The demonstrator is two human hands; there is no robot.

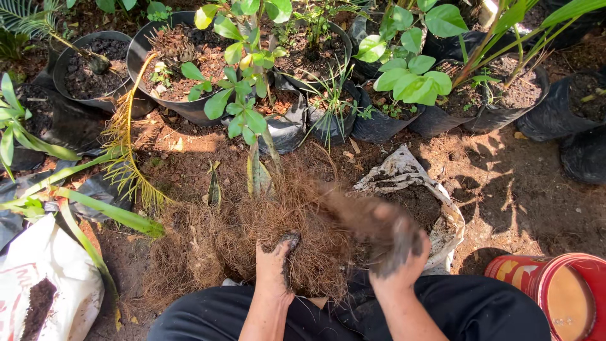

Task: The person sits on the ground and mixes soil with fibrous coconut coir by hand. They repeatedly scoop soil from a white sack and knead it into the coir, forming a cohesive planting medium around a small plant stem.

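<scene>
While amid roots (252,233), soiled hands (274,265).

At your eight o'clock sits a white sack (47,278) with red print, open on dark soil; at three o'clock, a crumpled whitish bag (404,173) of soil; at four o'clock, a red cylindrical container (555,287) with yellow label markings.

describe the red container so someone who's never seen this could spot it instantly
Start at the big mound of brown fibrous roots in the middle, where both soil-covered hands work. Go right, past the right hand and the torn white soil bag, to the bottom right corner. The red bucket there is the only rigid, brightly coloured container.
</scene>
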